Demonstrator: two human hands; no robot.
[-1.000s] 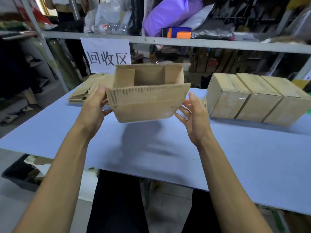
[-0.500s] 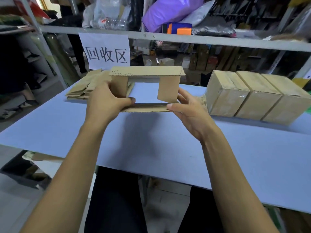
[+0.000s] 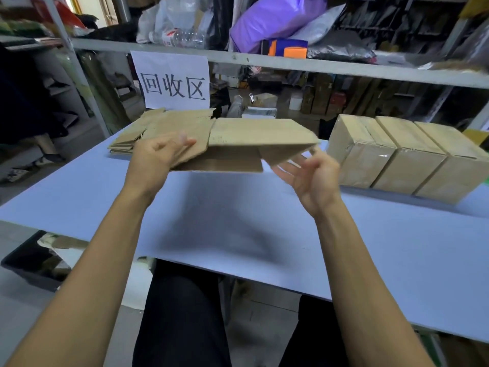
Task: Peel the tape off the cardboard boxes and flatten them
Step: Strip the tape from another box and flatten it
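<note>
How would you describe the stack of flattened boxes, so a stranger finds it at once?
Look at the blue table, at its far left corner under the white paper sign. The stack of flattened boxes lies there; unlike the three taped boxes on the right, it is flat.

I see a big blue table (image 3: 370, 247). Behind it runs a grey metal shelf (image 3: 291, 63). A white paper sign (image 3: 173, 80) with three black signs written on it hangs from the shelf. On top of the shelf I see a clear plastic bottle (image 3: 177, 38) lying on its side, a big purple bag (image 3: 275, 18), and a blue and orange box (image 3: 287, 49) just beside a shiny grey bag (image 3: 341, 51). Down on the floor at the left sits a black bin (image 3: 31, 263).
</note>
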